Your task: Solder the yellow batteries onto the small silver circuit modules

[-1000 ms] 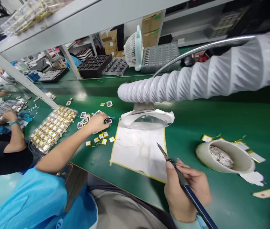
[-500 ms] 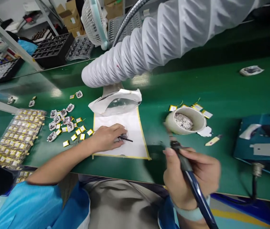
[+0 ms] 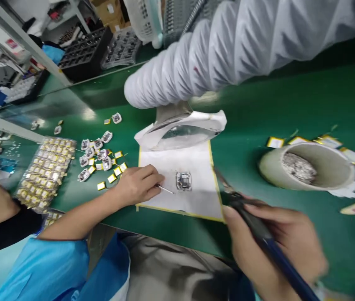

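Bench (image 3: 277,110): deep green, glossy pale highlights. Centre: paper (image 3: 200,200) white, faint brownish marks, edged by yellow tape (image 3: 196,216); module (image 3: 183,181) white-rimmed, dark grey and silver inside; slim tool (image 3: 167,190) silvery. Lower right: pen-shaped tool (image 3: 285,263), navy handle, blackish grip. Upper right: duct (image 3: 224,58) light grey, spiral-ribbed, one small reddish spot. Right: cup (image 3: 273,169) off-white, fill (image 3: 299,168) mottled silver-grey. Left: packed cells (image 3: 47,171) in a yellow-and-silver grid. Lower left: sleeve (image 3: 48,267) bright blue. Bottom centre: trousers (image 3: 164,271) grey-beige.
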`<act>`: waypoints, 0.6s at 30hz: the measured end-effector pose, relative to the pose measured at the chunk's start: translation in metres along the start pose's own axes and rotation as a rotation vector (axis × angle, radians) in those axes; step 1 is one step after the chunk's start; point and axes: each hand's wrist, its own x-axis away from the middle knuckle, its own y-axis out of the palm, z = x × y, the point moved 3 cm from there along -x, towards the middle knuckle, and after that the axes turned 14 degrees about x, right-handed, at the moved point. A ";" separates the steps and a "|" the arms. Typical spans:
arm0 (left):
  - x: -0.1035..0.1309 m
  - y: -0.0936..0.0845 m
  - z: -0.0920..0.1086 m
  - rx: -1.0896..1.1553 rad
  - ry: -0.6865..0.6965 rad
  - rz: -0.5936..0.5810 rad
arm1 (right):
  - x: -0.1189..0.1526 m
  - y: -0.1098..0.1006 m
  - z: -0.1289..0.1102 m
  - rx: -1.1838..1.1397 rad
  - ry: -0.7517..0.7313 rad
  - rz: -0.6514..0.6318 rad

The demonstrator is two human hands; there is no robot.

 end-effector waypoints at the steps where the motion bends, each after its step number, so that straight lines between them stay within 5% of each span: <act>1: -0.005 0.004 0.000 0.030 0.011 0.041 | -0.001 0.007 -0.015 -0.006 -0.067 -0.026; 6: -0.008 0.022 -0.006 0.107 0.012 0.175 | -0.009 0.034 -0.033 -0.043 -0.183 -0.086; 18: -0.010 0.038 -0.012 0.097 -0.016 0.106 | -0.005 0.039 -0.030 -0.037 -0.246 -0.151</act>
